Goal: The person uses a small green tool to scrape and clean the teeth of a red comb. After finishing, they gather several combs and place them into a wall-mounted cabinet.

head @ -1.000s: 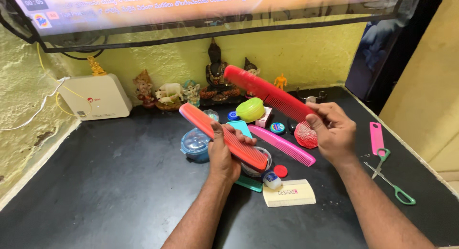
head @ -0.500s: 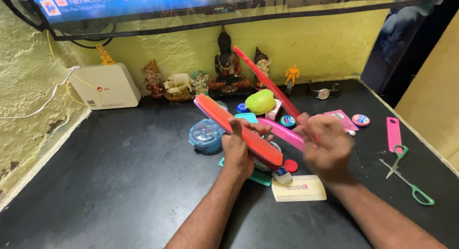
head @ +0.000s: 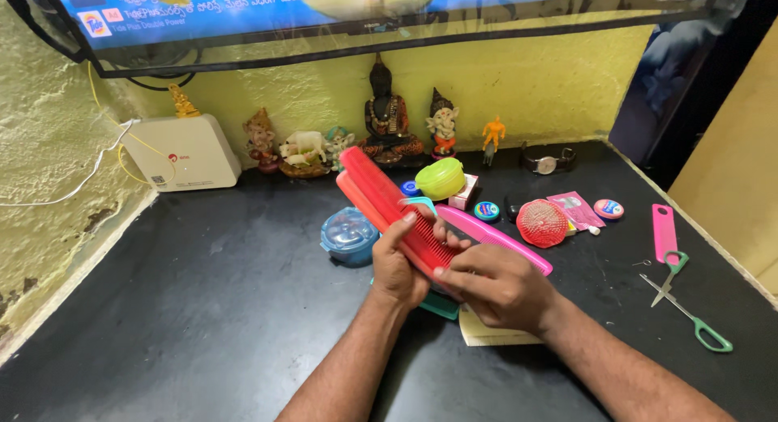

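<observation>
Our left hand point(head: 399, 268) and right hand point(head: 498, 286) grip red combs point(head: 397, 207) over a black counter point(head: 203, 309), yellow wall point(head: 535, 82) behind.

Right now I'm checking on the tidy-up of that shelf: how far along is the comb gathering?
Done: two red combs lie stacked together. In hand: the left hand and right hand both grip that stack over the black shelf. Left: the pink comb lies just behind the hands, and a small pink comb sits beside the green scissors.
</observation>
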